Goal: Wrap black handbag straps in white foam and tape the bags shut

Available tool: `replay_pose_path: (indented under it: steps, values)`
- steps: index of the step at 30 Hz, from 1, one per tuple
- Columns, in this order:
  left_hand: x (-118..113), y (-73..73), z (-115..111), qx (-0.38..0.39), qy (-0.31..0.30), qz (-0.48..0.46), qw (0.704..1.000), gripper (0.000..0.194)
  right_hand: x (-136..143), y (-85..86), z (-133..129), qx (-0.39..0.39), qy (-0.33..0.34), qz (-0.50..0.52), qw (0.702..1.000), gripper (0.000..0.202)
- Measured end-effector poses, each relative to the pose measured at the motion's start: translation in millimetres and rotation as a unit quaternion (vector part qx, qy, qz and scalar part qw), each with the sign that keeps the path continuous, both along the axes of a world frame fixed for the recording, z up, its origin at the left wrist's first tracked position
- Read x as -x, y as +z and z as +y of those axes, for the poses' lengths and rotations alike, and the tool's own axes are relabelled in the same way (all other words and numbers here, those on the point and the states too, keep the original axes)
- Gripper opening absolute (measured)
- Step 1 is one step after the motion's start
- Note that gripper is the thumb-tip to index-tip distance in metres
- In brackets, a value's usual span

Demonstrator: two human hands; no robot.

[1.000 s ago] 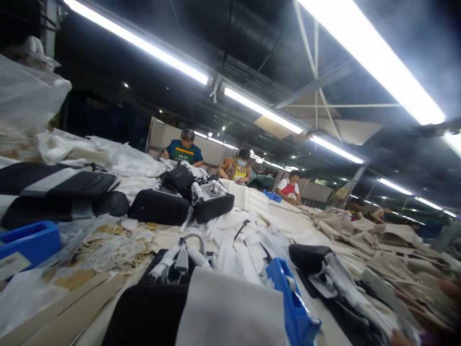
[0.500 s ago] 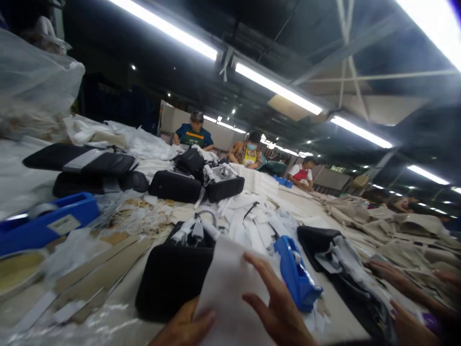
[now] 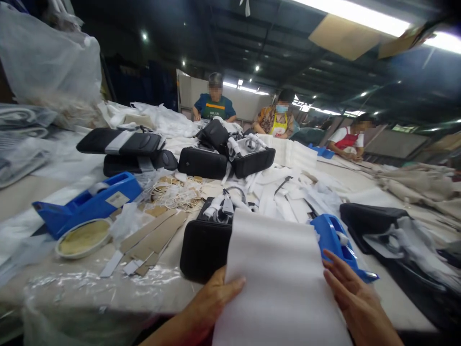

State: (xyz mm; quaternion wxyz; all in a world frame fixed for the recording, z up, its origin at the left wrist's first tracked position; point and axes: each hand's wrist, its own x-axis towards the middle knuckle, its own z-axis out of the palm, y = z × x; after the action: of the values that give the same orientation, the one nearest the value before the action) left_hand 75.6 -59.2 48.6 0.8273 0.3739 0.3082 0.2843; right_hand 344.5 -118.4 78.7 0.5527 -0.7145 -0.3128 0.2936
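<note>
My left hand pinches the left edge of a white foam sheet, thumb on top. The sheet stands up in front of me and bends slightly. Beside its right edge, my right hand is open with the fingers stretched out; whether it touches the sheet I cannot tell. Behind the sheet, partly covered, sits a black bag with its handle and hardware wrapped in white material. A blue tape dispenser lies just past my right fingertips.
Another blue tape dispenser and a round dish lie left, near cardboard strips and tangled strings. Several black bags stand further back. At right lies an open black bag. Co-workers sit across the table.
My view has turned right and down, so the table things appear shifted. The foam sheet now shows broader between my hands, and my right hand has moved from over it to its right edge.
</note>
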Motion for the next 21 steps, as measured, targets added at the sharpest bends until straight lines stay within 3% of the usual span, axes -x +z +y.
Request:
replay_pose_path:
  steps: [2, 4, 7, 10, 12, 16, 21]
  values:
    - [-6.5, 1.4, 0.9, -0.042, -0.024, 0.010, 0.999, 0.057, 7.9, 1.1, -6.3, 0.040, 0.017, 0.087, 0.995, 0.087]
    - [-13.2, 6.1, 1.9, -0.097, -0.043, 0.041, 0.993, 0.054, 19.8, 6.1, -9.6, 0.069, 0.029, 0.087, 0.993, 0.088]
    - [-22.3, 17.1, 4.4, -0.189, -0.067, 0.101, 0.974, 0.054, 34.3, 8.8, -10.0, 0.068, 0.084, -0.020, 0.994, 0.077]
    - [-30.6, 26.2, 6.4, -0.286, -0.090, 0.126, 0.946, 0.063, 41.8, -0.5, -9.0, 0.041, 0.168, -0.146, 0.974, 0.070]
    - [-35.7, 29.0, 6.3, -0.334, -0.105, 0.112, 0.930, 0.070, 45.9, -8.9, -9.2, 0.020, 0.224, -0.179, 0.958, 0.070]
    - [-42.0, 29.3, 4.6, -0.348, -0.124, 0.078, 0.926, 0.072, 52.2, -16.9, -10.9, 0.006, 0.272, -0.161, 0.949, 0.075]
    - [-41.4, 27.3, 5.7, -0.342, -0.122, 0.088, 0.928, 0.070, 46.3, -8.9, -8.7, 0.034, 0.282, -0.053, 0.957, 0.063]
